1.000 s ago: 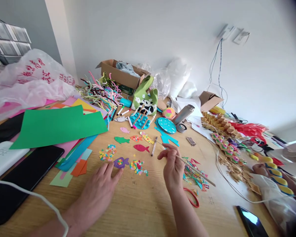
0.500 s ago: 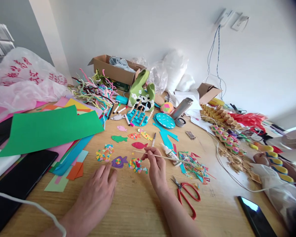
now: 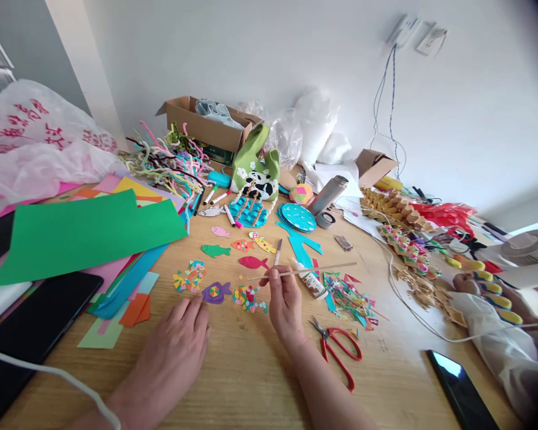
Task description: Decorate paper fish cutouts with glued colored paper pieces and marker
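My right hand pinches a thin wooden stick that points right and slightly up, held just above the wooden table. My left hand lies flat on the table, fingers spread, fingertips next to a purple paper fish. Piles of small coloured paper dots sit between my hands. Green, red and orange paper fish lie beyond them. A glue bottle lies just right of my right hand.
Red scissors and paper scraps lie to the right. Coloured paper sheets and a black tablet fill the left. A phone sits at lower right. Pipe cleaners, a cardboard box and a metal flask stand behind.
My right hand moved left with the stick and lowered it, uncovering the glue bottle and scissors. The stick's tip now tilts upward to the right. My left hand stayed flat.
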Available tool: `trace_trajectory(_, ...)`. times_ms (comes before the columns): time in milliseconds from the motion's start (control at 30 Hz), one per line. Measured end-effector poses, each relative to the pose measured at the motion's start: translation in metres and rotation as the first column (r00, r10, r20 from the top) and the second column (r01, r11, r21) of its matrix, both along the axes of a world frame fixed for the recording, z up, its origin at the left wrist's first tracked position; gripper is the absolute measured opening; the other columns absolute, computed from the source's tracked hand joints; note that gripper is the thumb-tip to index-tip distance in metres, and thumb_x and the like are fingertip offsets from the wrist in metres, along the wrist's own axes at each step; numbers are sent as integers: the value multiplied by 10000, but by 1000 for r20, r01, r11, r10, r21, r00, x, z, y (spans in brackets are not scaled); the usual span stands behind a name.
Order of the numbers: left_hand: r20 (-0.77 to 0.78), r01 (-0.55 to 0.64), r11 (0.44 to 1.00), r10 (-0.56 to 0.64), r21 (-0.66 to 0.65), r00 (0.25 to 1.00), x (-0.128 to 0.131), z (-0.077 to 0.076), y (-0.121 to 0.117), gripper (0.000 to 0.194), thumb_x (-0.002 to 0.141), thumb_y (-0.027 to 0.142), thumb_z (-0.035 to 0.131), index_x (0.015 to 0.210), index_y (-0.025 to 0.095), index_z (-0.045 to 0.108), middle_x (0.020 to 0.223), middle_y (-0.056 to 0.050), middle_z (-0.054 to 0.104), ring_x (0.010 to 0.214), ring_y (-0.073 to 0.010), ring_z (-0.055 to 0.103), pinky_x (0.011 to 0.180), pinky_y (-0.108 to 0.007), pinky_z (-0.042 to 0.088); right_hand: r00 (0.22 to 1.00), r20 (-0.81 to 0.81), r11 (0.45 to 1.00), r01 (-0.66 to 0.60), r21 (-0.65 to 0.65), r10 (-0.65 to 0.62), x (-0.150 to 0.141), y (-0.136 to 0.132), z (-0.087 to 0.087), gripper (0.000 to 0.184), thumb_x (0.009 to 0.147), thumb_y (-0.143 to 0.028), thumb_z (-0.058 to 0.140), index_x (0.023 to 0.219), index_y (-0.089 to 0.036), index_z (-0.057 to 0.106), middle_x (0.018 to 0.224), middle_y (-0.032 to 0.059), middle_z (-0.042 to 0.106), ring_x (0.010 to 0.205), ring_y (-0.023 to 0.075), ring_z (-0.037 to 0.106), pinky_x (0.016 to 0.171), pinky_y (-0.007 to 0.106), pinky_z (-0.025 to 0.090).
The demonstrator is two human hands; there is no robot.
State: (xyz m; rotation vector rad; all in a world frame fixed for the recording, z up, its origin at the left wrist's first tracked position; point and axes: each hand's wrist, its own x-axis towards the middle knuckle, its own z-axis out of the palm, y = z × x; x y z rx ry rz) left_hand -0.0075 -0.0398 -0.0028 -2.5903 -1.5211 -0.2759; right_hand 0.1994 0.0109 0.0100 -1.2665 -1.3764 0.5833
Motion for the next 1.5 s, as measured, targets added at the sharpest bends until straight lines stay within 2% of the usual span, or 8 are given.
trace_trajectory(233, -48, -26, 998, 24, -51, 999, 2, 3, 1, 398, 952, 169, 399, 1197, 22, 677, 1237, -212, 675, 1105, -323, 618, 974, -476, 476, 982, 165, 996, -88, -12, 89, -2, 11, 25, 385, 1016, -428, 431, 800, -193, 646, 710, 22, 622, 657, 156, 623, 580, 255, 471)
trace_trajectory(367, -24, -30, 997, 28, -76, 999, 2, 4, 1, 408, 955, 165, 387, 1209, 9, 666, 1256, -224, 665, 1148, -330, 604, 989, -479, 468, 979, 196, 995, -73, 71, 57, -10, 20, 36, 386, 1013, -419, 440, 771, -194, 640, 683, 19, 650, 621, 150, 622, 573, 252, 469)
trace_trajectory(433, 4, -40, 995, 40, -92, 999, 2, 5, 1, 406, 951, 155, 394, 1218, 3, 658, 1262, -228, 659, 1161, -330, 598, 1000, -481, 460, 983, 181, 993, -38, 111, 17, -13, 21, 30, 379, 1017, -408, 435, 781, -189, 634, 659, 13, 643, 591, 143, 615, 553, 245, 457)
trace_trajectory(533, 22, -44, 992, 47, -115, 999, 1, 5, 1, 401, 938, 137, 417, 1238, -3, 643, 1267, -228, 655, 1169, -328, 592, 1010, -474, 454, 984, 176, 993, -7, 121, -15, -14, 19, 12, 392, 1022, -409, 426, 761, -183, 612, 624, 7, 617, 548, 137, 599, 520, 241, 431)
trace_trajectory(700, -35, -37, 994, 34, -104, 999, 1, 4, 1, 395, 934, 125, 423, 1242, 13, 643, 1268, -214, 656, 1146, -318, 599, 1005, -473, 464, 983, 169, 992, 57, 109, -75, -10, 18, -10, 420, 1017, -449, 429, 714, -191, 563, 560, -9, 588, 500, 129, 563, 501, 242, 411)
trace_trajectory(967, -118, -38, 997, 30, -63, 993, 3, -1, -2, 395, 915, 105, 440, 1253, 51, 640, 1297, -205, 642, 1163, -304, 600, 1012, -469, 464, 977, 185, 985, 75, 154, -104, -3, 23, -14, 421, 1007, -447, 447, 666, -209, 506, 513, -36, 523, 438, 109, 493, 461, 238, 373)
trace_trajectory(1233, -44, -29, 998, 27, -58, 999, 2, -2, -1, 391, 935, 118, 397, 1221, 63, 658, 1270, -206, 656, 1143, -304, 604, 1000, -502, 463, 979, 111, 982, 162, 96, -172, 1, 29, -10, 496, 971, -589, 438, 647, -218, 501, 520, -21, 541, 443, 121, 507, 449, 249, 383)
trace_trajectory(1500, -66, -25, 999, 23, -36, 998, 2, 4, 1, 403, 953, 152, 379, 1198, 32, 675, 1236, -212, 675, 1116, -316, 615, 977, -479, 467, 980, 113, 983, 157, 90, -167, 2, 29, -12, 489, 980, -561, 437, 637, -220, 503, 508, -21, 530, 450, 124, 484, 452, 253, 372)
